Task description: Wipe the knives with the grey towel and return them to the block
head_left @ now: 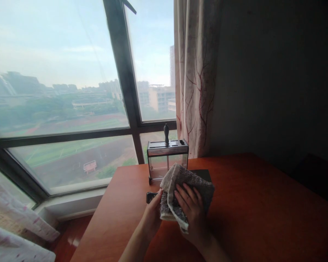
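Note:
A grey, textured cloth (190,178) with a pale edging lies folded over between my hands, above the table. My right hand (191,205) presses on top of it, fingers bent over the fabric. At the cloth's left edge my left hand (153,209) grips it with the thumb up; its other fingers are hidden. A small black piece (151,197) sticks out left of that thumb. Behind the cloth shows part of a dark, flat-sided thing (205,174), mostly covered. Just beyond stands a clear-sided case (168,149) with a metal top and a dark upright knob (166,134).
The reddish-brown wooden table (248,203) reaches to the window (71,91) at the back left. A patterned curtain (196,80) hangs behind the case, next to a dark wall (262,80). Another curtain (13,233) hangs at lower left.

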### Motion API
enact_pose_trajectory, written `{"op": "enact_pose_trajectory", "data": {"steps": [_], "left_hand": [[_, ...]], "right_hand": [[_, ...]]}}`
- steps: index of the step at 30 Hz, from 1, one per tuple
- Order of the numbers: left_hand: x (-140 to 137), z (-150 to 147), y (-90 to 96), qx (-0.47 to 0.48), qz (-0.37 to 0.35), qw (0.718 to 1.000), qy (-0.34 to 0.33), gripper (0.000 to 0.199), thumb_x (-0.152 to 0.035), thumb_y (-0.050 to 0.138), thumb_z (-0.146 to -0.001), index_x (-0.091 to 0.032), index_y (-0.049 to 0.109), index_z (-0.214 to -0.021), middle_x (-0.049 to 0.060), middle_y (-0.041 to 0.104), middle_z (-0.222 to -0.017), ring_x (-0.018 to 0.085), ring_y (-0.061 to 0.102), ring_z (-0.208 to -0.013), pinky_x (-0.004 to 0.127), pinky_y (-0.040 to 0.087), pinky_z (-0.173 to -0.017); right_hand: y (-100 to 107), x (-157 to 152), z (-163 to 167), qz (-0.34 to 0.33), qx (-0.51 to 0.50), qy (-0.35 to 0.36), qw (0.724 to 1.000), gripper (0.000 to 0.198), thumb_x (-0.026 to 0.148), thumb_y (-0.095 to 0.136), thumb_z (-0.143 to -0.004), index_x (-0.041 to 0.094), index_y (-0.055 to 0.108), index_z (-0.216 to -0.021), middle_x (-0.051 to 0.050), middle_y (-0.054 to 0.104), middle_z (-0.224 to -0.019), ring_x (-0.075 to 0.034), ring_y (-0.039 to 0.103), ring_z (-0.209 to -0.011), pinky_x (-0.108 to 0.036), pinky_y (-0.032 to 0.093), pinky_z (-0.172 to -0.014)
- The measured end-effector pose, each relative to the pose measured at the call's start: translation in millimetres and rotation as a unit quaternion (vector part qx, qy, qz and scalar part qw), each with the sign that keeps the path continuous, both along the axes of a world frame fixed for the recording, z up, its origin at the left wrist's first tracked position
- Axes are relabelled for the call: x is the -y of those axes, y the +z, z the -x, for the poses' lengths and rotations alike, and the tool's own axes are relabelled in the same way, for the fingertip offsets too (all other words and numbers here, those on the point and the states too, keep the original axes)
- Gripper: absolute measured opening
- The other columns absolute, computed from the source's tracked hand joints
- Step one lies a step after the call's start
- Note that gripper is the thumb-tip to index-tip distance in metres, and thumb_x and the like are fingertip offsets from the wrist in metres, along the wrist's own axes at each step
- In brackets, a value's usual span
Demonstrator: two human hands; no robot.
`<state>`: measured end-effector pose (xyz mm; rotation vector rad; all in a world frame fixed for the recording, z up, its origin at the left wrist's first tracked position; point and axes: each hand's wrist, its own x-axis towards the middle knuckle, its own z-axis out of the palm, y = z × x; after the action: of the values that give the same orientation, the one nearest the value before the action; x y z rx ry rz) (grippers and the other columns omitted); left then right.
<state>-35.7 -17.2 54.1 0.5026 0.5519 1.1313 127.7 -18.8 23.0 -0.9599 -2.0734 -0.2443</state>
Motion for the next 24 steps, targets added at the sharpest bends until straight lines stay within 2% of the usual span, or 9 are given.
{"op": "enact_pose_trajectory", "data": {"steps": [4, 9, 14, 20, 24], "left_hand": [[-0.5, -6.1, -0.3, -0.008, 0.008, 1.000, -0.011, 0.054, -0.048, 0.064, -0.080, -0.017, 0.064, -0.124, 0.013, 0.073, -0.111, 0.034, 0.062, -0.113, 0.045, 0.046, -0.100], [-0.4, -6.2, 0.4, -0.017, -0.007, 1.000, 0.005, 0.045, -0.043, 0.065, -0.082, -0.020, 0.066, -0.121, 0.010, 0.073, -0.112, 0.033, 0.062, -0.114, 0.043, 0.046, -0.100], [2.8, 2.2, 2.9, -0.062, -0.056, 0.996, 0.043, 0.032, -0.031, 0.069, -0.081, -0.019, 0.072, -0.110, 0.009, 0.074, -0.111, 0.031, 0.061, -0.116, 0.041, 0.041, -0.104], [3.5, 11.9, 7.3, -0.158, -0.081, 0.983, 0.046, 0.036, -0.030, 0.072, -0.079, -0.015, 0.072, -0.111, 0.014, 0.073, -0.112, 0.034, 0.062, -0.113, 0.044, 0.042, -0.102], [0.3, 9.9, 2.5, -0.150, -0.100, 0.983, 0.040, 0.038, -0.033, 0.072, -0.078, -0.011, 0.072, -0.110, 0.018, 0.071, -0.114, 0.035, 0.062, -0.111, 0.043, 0.043, -0.100]], "right_hand": [[6.4, 3.0, 2.0, 0.010, 0.008, -0.001, 1.000, 0.067, 0.014, 0.048, -0.077, 0.017, 0.039, -0.143, -0.008, 0.046, -0.147, -0.030, 0.033, -0.138, -0.053, 0.020, -0.112], [3.8, -3.8, 0.8, 0.011, 0.011, -0.033, 0.999, 0.069, 0.014, 0.048, -0.078, 0.016, 0.035, -0.145, -0.008, 0.045, -0.148, -0.031, 0.032, -0.138, -0.053, 0.022, -0.112], [-2.3, -9.4, 0.3, 0.008, -0.014, -0.063, 0.998, 0.074, 0.017, 0.050, -0.076, 0.017, 0.031, -0.148, -0.009, 0.043, -0.149, -0.033, 0.034, -0.137, -0.055, 0.024, -0.111], [-11.1, -18.7, -12.7, 0.028, -0.060, -0.089, 0.994, 0.073, 0.022, 0.051, -0.077, 0.019, 0.031, -0.147, -0.010, 0.043, -0.148, -0.035, 0.036, -0.136, -0.055, 0.030, -0.108], [-16.9, -22.3, -17.5, 0.038, -0.080, -0.106, 0.990, 0.067, 0.021, 0.049, -0.080, 0.019, 0.034, -0.146, -0.010, 0.042, -0.148, -0.035, 0.035, -0.137, -0.056, 0.030, -0.109]]}}
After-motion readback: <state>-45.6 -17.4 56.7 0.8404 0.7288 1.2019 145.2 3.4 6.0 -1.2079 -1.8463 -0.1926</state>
